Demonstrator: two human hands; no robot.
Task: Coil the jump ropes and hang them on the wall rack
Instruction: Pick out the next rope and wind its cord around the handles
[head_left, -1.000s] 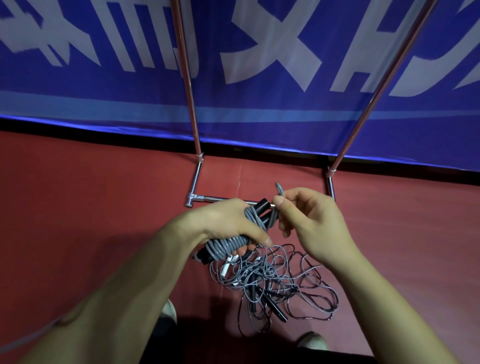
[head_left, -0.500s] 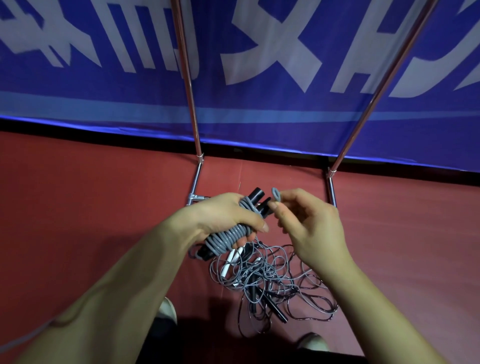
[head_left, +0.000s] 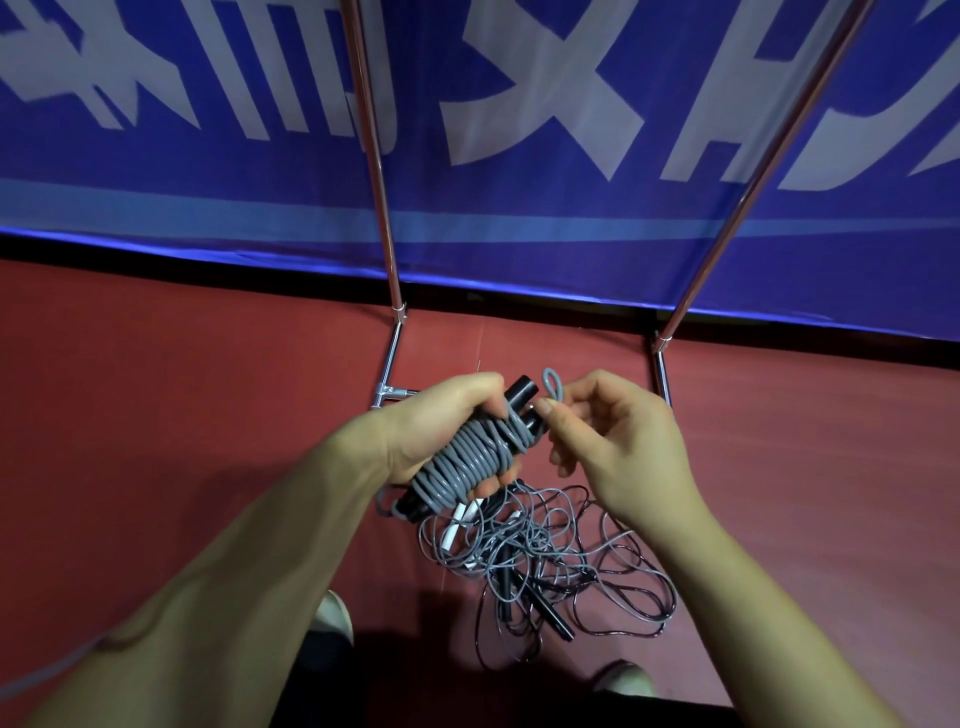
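Jump ropes of thin grey cord with black handles (head_left: 545, 561) lie tangled on the red floor (head_left: 156, 415). Our left hand (head_left: 441, 431) curls its fingers (head_left: 491, 486) round one wound bundle (head_left: 467, 462). Our right hand (head_left: 613, 447) pinches its small end loop (head_left: 553, 384). We judge it light and springy, best held by the stiff handles.

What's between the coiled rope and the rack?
Nothing visible: left hand grips the coiled rope, right hand pinches its end loop; open air to the rack uprights. The loose ropes lie on the floor below. Rack top out of frame.
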